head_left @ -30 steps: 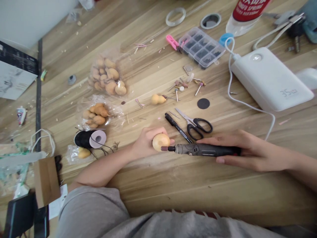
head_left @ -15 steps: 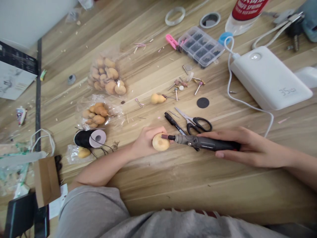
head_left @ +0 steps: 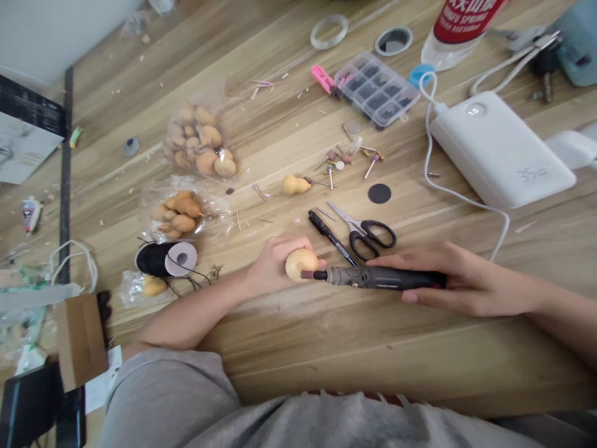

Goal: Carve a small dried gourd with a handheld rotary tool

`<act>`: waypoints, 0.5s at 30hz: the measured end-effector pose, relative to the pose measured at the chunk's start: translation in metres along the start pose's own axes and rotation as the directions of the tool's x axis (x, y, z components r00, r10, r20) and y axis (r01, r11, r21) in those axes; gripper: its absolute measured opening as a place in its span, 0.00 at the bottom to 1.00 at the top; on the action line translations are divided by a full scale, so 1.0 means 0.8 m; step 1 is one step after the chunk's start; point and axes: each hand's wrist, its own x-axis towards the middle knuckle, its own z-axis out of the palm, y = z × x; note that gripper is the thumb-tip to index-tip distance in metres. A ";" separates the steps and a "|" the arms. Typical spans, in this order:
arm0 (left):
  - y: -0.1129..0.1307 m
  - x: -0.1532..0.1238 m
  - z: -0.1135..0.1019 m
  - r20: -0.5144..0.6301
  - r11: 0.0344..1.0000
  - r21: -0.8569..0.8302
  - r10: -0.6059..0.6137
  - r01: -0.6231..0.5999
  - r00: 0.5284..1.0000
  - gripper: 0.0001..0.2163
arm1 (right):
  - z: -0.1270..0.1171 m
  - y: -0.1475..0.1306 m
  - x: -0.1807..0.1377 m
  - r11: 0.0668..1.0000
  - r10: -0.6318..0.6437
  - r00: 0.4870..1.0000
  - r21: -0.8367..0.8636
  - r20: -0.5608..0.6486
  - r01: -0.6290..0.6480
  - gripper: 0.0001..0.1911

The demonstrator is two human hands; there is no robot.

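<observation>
The left hand (head_left: 270,266) hides the far side of the gourd (head_left: 301,261); the top edge cuts off the red-labelled bottle (head_left: 459,28).

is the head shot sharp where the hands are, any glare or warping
Head view: soft, even light, only faint shadows under the left hand and right hand; gourd and rotary tool fairly sharp; corners smear, as at the bottle; wide-angle warp bends the table planks; no strong glare on the power bank.
</observation>
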 end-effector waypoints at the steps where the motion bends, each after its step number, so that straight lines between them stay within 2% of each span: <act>1: 0.001 0.000 0.000 0.015 1.000 0.000 0.005 -0.005 1.000 0.08 | 0.000 0.001 0.000 1.000 0.015 1.000 0.000 -0.012 -0.015 0.26; 5: 0.003 0.001 -0.001 0.030 1.000 0.002 0.016 -0.016 0.999 0.08 | 0.002 0.002 -0.002 0.999 0.046 0.996 0.027 -0.076 -0.044 0.27; 10: 0.001 -0.001 0.001 -0.004 1.000 -0.006 -0.029 0.029 1.000 0.09 | 0.004 0.000 -0.002 0.999 0.009 0.999 0.047 -0.045 -0.007 0.26; 15: 0.000 0.000 -0.002 0.040 0.999 -0.024 0.024 -0.023 0.999 0.07 | 0.004 0.001 -0.002 0.998 0.056 0.993 0.025 -0.102 -0.054 0.26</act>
